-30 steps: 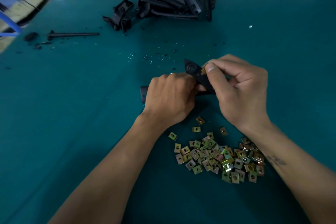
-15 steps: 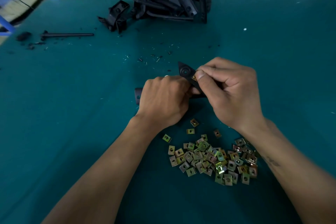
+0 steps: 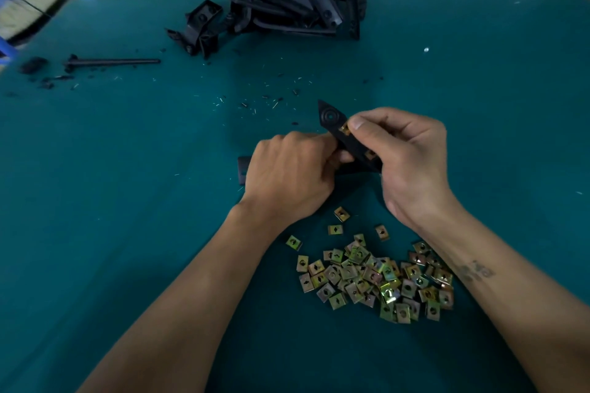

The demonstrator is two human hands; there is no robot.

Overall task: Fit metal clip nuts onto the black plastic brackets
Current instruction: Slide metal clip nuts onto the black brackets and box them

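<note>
Debris in black bits and a thin black rod lie on the teal desk, far left of the black plastic bracket held at the centre. Left hand is curled round the bracket's lower end, just left of its pointed tip. A brass-coloured clip nut sits on the bracket just below that tip, pinched by the right hand, thumb pressed on it. Loose clip nuts lie piled nearer than the bracket, between the forearms. More black brackets are heaped beyond it at the desk's far edge.
</note>
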